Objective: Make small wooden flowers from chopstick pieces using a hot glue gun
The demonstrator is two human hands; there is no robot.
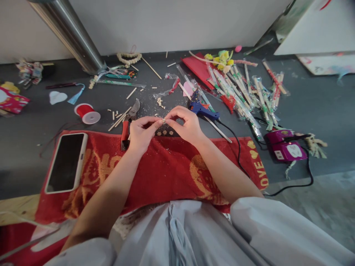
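So, L hand (142, 133) n R hand (187, 123) both pinch one tiny pale stick-like bit (164, 120) btwn them, near the far edge of a red-n-gold towel (161, 173) on the dark grey table (24, 147); blue plastic glue gun (203, 109) nr R hand.

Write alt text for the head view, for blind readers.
A person's left hand and right hand pinch a tiny pale piece near a red patterned towel. Red-handled metal cutters and a blue glue gun lie nearby; thin pale sticks litter the dark grey tabletop.
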